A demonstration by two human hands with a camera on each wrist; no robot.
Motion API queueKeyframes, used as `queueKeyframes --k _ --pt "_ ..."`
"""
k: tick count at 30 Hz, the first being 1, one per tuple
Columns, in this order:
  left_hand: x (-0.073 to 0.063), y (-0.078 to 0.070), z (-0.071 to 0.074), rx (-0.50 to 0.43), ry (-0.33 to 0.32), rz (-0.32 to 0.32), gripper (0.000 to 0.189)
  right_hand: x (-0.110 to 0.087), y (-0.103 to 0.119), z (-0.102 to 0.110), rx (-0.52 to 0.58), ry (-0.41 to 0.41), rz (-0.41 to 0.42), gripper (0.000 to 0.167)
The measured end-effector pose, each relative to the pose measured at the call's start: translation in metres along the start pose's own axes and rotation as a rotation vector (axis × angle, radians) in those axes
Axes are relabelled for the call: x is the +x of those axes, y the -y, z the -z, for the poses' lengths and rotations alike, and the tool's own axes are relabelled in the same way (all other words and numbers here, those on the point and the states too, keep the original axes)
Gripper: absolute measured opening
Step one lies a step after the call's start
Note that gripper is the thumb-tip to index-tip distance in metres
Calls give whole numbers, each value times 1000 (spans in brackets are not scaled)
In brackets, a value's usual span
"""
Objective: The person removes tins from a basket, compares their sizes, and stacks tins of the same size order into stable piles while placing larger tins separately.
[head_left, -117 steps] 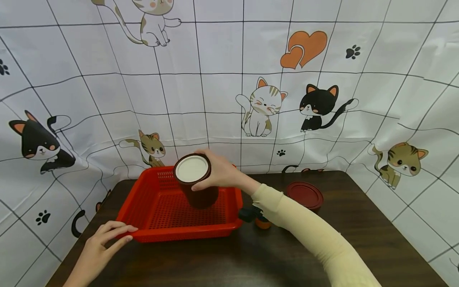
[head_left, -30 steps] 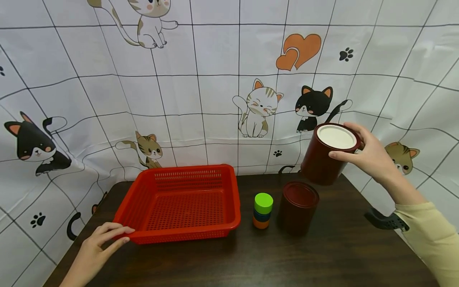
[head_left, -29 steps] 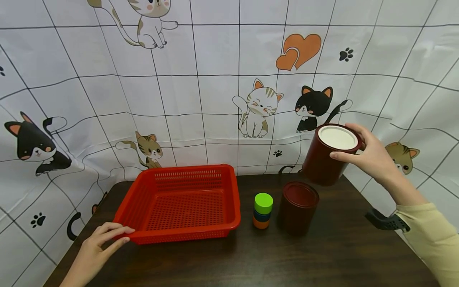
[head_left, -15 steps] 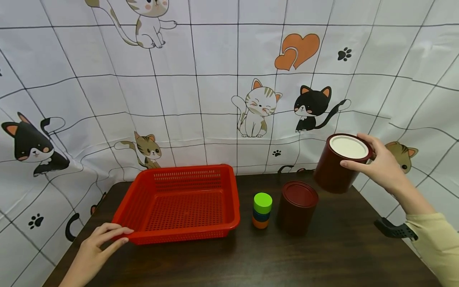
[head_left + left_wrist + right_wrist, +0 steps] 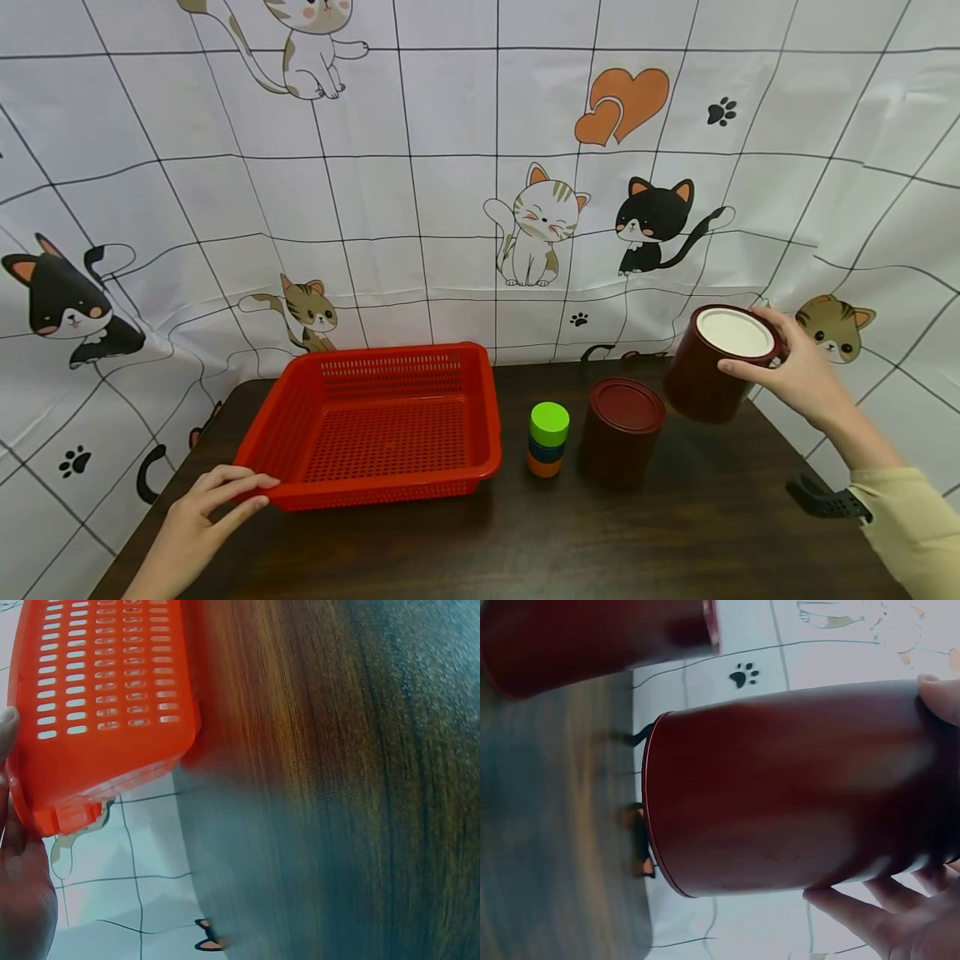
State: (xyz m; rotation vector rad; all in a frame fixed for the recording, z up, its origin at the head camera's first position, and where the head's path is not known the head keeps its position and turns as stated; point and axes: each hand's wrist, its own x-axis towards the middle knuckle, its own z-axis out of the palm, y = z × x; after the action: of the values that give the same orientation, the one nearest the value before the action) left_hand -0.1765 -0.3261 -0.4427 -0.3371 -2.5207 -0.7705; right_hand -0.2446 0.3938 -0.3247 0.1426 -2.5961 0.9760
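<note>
My right hand (image 5: 806, 379) grips a dark red canister (image 5: 699, 379) with a round white top, thumb on the near side and fingers round the back. The canister is tilted and hangs over the table's right rear; in the right wrist view its base (image 5: 664, 810) is clear of the wood. My left hand (image 5: 197, 517) pinches the rim of a red plastic basket (image 5: 375, 492) at its near left corner. A second dark red canister (image 5: 618, 446), with a red lid, stands upright left of the held one.
Between basket and standing canister is a small stack of green, dark blue and orange round pieces (image 5: 550, 425). The dark wooden table (image 5: 480, 550) backs onto a white cat-print sheet (image 5: 450, 192). A black band (image 5: 828, 500) is at the right wrist.
The right hand has carried the canister from over the basket to the right, past the standing canister, and in the last second lowered it toward the table. The left hand stays at the basket corner.
</note>
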Motion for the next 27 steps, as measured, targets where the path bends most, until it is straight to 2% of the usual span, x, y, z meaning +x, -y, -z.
queueKeyframes --k 7,11,23,27 --pt "0 2 0 4 -6 -7 29 -9 -10 -8 -29 55 -11 95" --pt "0 2 -1 8 -3 -2 27 -15 -15 -12 -60 60 -10 94" --pt "0 1 -1 9 -4 -10 29 -26 -32 -31 32 97 64 90" --pt "0 0 -1 15 -19 -20 30 -28 -36 -35 30 98 89 89"
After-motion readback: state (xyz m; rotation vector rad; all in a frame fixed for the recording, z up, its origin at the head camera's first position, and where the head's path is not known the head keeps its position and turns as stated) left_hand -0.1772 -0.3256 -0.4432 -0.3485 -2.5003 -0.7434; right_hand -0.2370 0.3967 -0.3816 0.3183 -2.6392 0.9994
